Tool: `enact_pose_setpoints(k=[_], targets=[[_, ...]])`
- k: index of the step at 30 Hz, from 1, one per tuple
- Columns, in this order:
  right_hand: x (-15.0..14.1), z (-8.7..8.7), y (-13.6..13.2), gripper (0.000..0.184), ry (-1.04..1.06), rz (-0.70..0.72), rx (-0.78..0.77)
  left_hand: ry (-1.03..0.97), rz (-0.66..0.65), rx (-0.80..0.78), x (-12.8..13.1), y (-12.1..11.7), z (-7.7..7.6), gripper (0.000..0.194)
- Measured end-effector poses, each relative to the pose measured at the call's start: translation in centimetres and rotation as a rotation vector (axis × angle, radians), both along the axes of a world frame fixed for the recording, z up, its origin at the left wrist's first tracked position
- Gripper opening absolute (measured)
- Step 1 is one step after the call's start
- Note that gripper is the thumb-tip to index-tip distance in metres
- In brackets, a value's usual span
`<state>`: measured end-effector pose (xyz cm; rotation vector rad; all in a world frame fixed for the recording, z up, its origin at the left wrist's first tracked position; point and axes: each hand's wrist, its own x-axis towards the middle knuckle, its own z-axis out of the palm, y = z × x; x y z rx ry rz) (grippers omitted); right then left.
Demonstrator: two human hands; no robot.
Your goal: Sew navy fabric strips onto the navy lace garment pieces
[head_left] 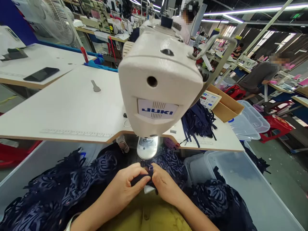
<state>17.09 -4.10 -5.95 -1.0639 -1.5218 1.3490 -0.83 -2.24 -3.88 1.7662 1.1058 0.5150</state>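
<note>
A smooth white tabletop with a brown edge (96,109) carried a large white sewing machine with the blue letters JUKI (158,83), and this machine was my landmark. Below the machine, nearer to the person, a small dark blue piece of cloth (137,180) was held between two bare hands. The left hand (127,181) pinched it between thumb and forefinger, and the right hand (166,183) was closed on its other end; the exact hold of the right fingers was partly hidden. To the right of the machine there lay a loose bundle of dark blue fabric straps (199,119). To its left lay a grey flat spoon-shaped piece (95,86) and, farther left, a black rectangular phone (41,74). Lower, on the machine's right, dark blue patterned fabric (216,195) filled part of a translucent plastic bin (260,186).
</note>
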Motion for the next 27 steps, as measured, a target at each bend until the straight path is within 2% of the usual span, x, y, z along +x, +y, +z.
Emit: enact_pose_setpoints(k=[1,4,6,10,15,17,21,27], targets=[[-0.1,0.1,0.1,0.035,0.085,-0.018,-0.068,-0.002,-0.016,-0.005,0.1,-0.1,0.0,0.027],[-0.6,0.0,0.3,0.02,0.275,-0.205,-0.21,0.035,-0.009,-0.023,0.3,0.0,-0.1,0.03],[-1.0,-0.4,0.2,0.014,0.317,-0.299,-0.225,0.067,0.017,-0.041,0.5,0.1,0.0,0.034],[-1.2,-1.1,0.2,0.018,0.31,-0.385,-0.223,0.068,0.059,-0.041,0.8,0.1,-0.2,0.037],[-0.7,-0.9,0.2,0.018,0.134,-0.397,-0.159,0.033,0.08,0.174,0.8,-0.1,-1.3,0.025],[-0.5,-0.8,0.2,0.02,0.056,-0.383,-0.126,0.026,0.075,0.213,0.7,-0.1,-1.5,0.023],[-0.4,-1.1,0.1,0.028,-0.051,-0.343,-0.106,0.025,0.044,0.162,0.8,0.2,-1.1,0.024],[-0.5,-1.4,0.5,0.032,0.152,-0.303,-0.213,0.047,0.053,0.061,1.3,0.5,-0.4,0.025]])
